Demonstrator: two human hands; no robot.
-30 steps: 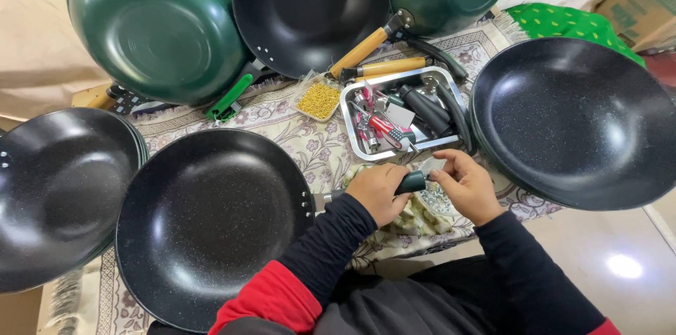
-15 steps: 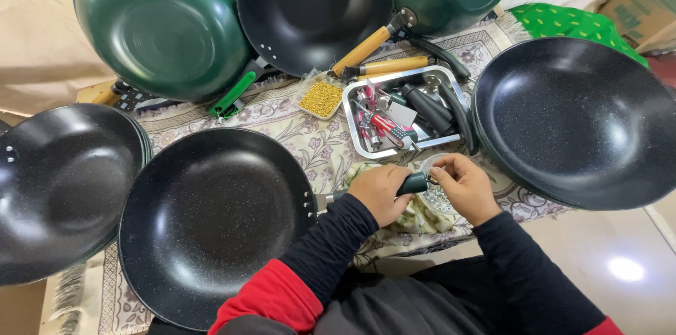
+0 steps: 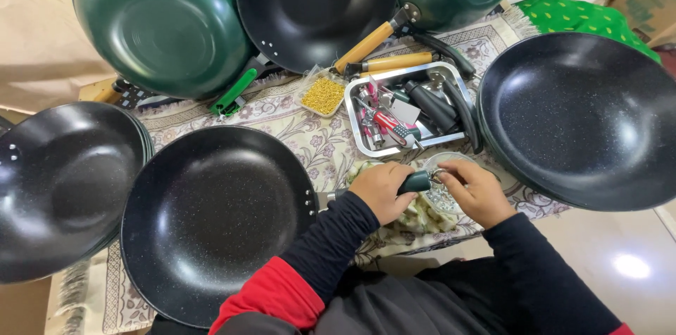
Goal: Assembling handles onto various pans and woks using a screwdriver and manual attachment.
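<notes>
My left hand (image 3: pixel 378 190) grips the dark green handle (image 3: pixel 416 181) of the black pan (image 3: pixel 211 219) that lies in front of me on the patterned cloth. My right hand (image 3: pixel 477 193) pinches something small at the handle's free end, over a clear bag of small metal parts (image 3: pixel 442 197); what the fingers hold is too small to tell. Both hands rest above a crumpled pale cloth (image 3: pixel 422 216). Just beyond them stands a steel tray (image 3: pixel 359 141) with red-handled tools and black handles.
Black pans lie at the left (image 3: pixel 60 180), right (image 3: pixel 584 116) and top centre (image 3: pixel 313 4). Green pans (image 3: pixel 158 21) lean at the back. A small bag of yellow pieces (image 3: pixel 322 94) and wooden handles (image 3: pixel 391 64) sit near the tray. A green cloth (image 3: pixel 584 18) lies at the far right.
Both hands have stayed at the handle's end with only slight finger movement. The view has shifted a little.
</notes>
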